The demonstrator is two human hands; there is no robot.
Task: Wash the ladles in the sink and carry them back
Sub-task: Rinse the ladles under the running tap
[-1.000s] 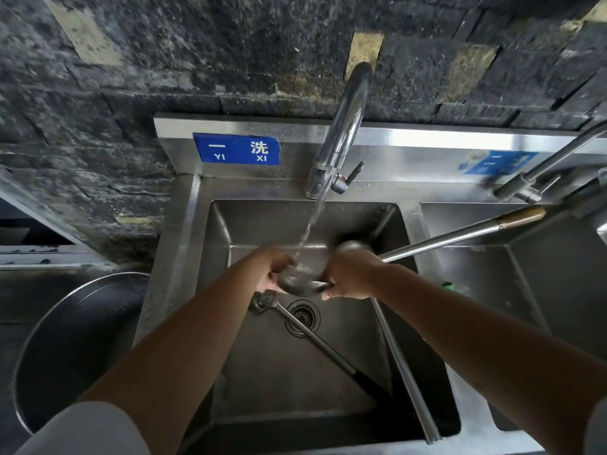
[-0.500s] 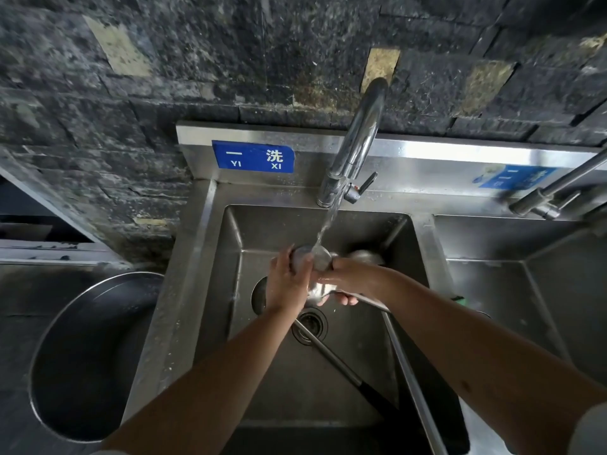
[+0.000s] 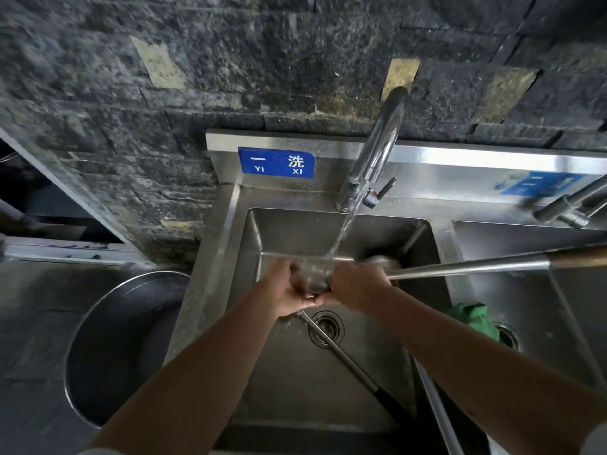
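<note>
There, under the faucet (image 3: pixel 377 152), my left hand (image 3: pixel 285 290) and right hand (image 3: pixel 356 285) both grasped the ladle (image 3: pixel 310 274) bowl in the stream, its handle reaching right of the faucet. A second ladle (image 3: pixel 348 359) lay in the sink (image 3: pixel 249 244) below.

Under the running faucet (image 3: pixel 377 152), the left hand (image 3: pixel 285 290) and right hand (image 3: pixel 356 287) cup a ladle bowl (image 3: pixel 310 274) over the sink (image 3: pixel 328 382). Its long handle (image 3: pixel 476 267) stretches right. A second ladle (image 3: pixel 341 356) lies in the basin beside the drain (image 3: pixel 325 326).
</note>
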